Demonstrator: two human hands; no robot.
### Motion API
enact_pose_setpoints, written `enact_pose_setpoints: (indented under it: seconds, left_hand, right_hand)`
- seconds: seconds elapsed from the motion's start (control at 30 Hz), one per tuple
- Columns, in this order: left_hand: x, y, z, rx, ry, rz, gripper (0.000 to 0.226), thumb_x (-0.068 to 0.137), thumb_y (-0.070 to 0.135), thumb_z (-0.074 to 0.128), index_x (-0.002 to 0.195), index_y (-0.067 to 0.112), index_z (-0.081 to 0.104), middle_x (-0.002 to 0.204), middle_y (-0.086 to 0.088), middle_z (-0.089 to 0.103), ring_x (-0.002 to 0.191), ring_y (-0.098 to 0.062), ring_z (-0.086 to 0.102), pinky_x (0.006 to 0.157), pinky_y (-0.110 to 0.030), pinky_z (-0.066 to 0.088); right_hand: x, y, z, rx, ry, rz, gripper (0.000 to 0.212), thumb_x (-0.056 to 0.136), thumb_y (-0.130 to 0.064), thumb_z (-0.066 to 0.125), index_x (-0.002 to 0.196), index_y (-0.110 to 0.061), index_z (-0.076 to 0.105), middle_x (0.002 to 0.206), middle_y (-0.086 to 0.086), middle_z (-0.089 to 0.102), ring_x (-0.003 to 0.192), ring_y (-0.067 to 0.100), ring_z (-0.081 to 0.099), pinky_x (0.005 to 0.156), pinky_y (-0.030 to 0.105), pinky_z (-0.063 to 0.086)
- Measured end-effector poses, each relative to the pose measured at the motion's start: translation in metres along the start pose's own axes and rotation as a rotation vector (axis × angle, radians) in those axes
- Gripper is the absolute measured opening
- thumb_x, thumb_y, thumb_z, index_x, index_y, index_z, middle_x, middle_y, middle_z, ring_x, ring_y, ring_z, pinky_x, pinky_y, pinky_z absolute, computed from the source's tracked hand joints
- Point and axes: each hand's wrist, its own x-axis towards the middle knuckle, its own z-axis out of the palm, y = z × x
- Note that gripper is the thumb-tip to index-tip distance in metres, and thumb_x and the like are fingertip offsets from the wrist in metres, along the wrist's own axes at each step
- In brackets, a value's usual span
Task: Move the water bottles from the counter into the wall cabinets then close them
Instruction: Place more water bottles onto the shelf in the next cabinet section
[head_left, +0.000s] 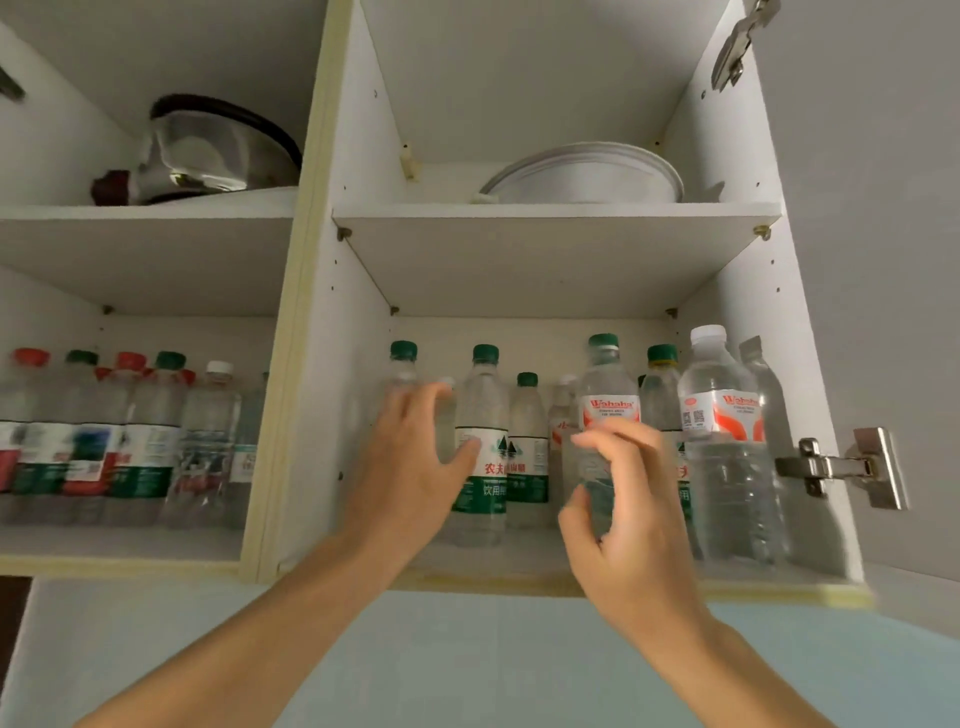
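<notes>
Bottles crowd the lower right cabinet shelf, so my right hand, curled around one, could topple neighbours, while my left hand hovers slack among them.

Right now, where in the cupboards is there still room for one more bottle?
Best spot: the bare strip of the right cupboard's bottom shelf, between its left wall and the green-label bottle, where the left hand reaches. The upper shelf left of the white bowl is also bare. The left cupboard's bottle row is crowded, as is the space around the right hand.
</notes>
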Motion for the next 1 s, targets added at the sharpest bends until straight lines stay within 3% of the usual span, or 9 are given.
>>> enact_pose_setpoints:
  seconds: [0.1,0.23,0.33,0.5,0.63,0.73,0.83,0.93,1.0]
  left_hand:
    - [0.018,-0.027,-0.018,0.107,-0.012,-0.099,0.064,0.087,0.043,0.075,0.139,0.031,0.041,0.138,0.003,0.045,0.116,-0.012,0.05,0.087,-0.026,0.042]
    - [0.026,-0.051,-0.016,0.196,-0.173,-0.231,0.091,0.082,0.049,0.079,0.149,0.027,0.022,0.145,-0.008,0.042,0.122,-0.026,0.053,0.09,-0.035,0.048]
    - [0.034,-0.061,-0.006,0.103,-0.241,-0.335,0.108,0.081,0.043,0.082,0.154,0.029,0.004,0.149,-0.015,0.035,0.123,-0.031,0.054,0.091,-0.036,0.048]
    - [0.055,-0.069,0.01,0.031,-0.273,-0.321,0.118,0.083,0.029,0.083,0.157,0.036,-0.008,0.138,-0.015,0.046,0.11,-0.03,0.061,0.092,-0.046,0.057]
    - [0.057,-0.076,0.017,0.049,-0.268,-0.316,0.119,0.083,0.029,0.083,0.154,0.048,-0.011,0.133,-0.016,0.042,0.095,-0.025,0.058,0.081,-0.039,0.055]
    - [0.051,-0.081,0.024,0.144,-0.219,-0.286,0.117,0.086,0.031,0.08,0.154,0.046,-0.014,0.136,-0.017,0.036,0.099,-0.03,0.059,0.081,-0.039,0.051]
    - [0.05,-0.084,0.031,0.301,-0.228,-0.267,0.115,0.089,0.039,0.075,0.154,0.042,-0.019,0.139,-0.02,0.034,0.104,-0.037,0.064,0.083,-0.043,0.054]
    - [0.053,-0.086,0.032,0.426,-0.239,-0.215,0.114,0.089,0.048,0.072,0.154,0.038,-0.021,0.138,-0.022,0.035,0.103,-0.037,0.065,0.076,-0.039,0.053]
    - [0.054,-0.086,0.028,0.479,-0.24,-0.167,0.111,0.088,0.049,0.073,0.155,0.034,-0.015,0.137,-0.023,0.038,0.103,-0.036,0.064,0.074,-0.037,0.052]
  right_hand:
    - [0.018,-0.021,0.033,0.08,-0.183,0.091,0.045,0.088,-0.007,0.066,0.13,-0.016,0.052,0.127,-0.004,0.047,0.119,0.013,0.049,0.093,0.02,0.047]
    - [0.039,-0.024,0.074,0.02,-0.476,0.477,0.076,0.094,-0.029,0.067,0.153,-0.021,0.021,0.148,0.005,0.034,0.134,0.024,0.039,0.103,0.036,0.045]
    - [0.057,-0.011,0.089,0.163,-0.61,0.715,0.083,0.09,-0.024,0.073,0.15,-0.017,0.016,0.139,0.014,0.047,0.121,0.03,0.056,0.099,0.042,0.053]
    - [0.072,0.013,0.107,0.211,-0.739,0.76,0.09,0.082,-0.018,0.082,0.146,-0.018,0.019,0.119,0.008,0.062,0.106,0.022,0.065,0.087,0.036,0.058]
    - [0.072,0.027,0.113,0.251,-0.777,0.766,0.1,0.079,-0.021,0.086,0.152,-0.023,0.017,0.117,0.002,0.062,0.105,0.02,0.065,0.089,0.039,0.059]
    - [0.072,0.031,0.123,0.225,-0.802,0.74,0.093,0.08,-0.024,0.085,0.149,-0.02,0.023,0.106,-0.006,0.059,0.091,0.008,0.062,0.067,0.02,0.054]
    - [0.076,0.035,0.137,0.163,-0.847,0.764,0.087,0.08,-0.025,0.085,0.144,-0.013,0.027,0.107,0.0,0.057,0.102,0.02,0.061,0.078,0.029,0.053]
    - [0.08,0.038,0.15,0.172,-0.872,0.825,0.08,0.081,-0.023,0.084,0.137,-0.016,0.028,0.101,0.0,0.051,0.102,0.023,0.057,0.077,0.039,0.057]
    - [0.082,0.041,0.155,0.181,-0.879,0.841,0.077,0.08,-0.023,0.085,0.135,-0.016,0.03,0.109,0.004,0.053,0.104,0.027,0.057,0.077,0.045,0.06]
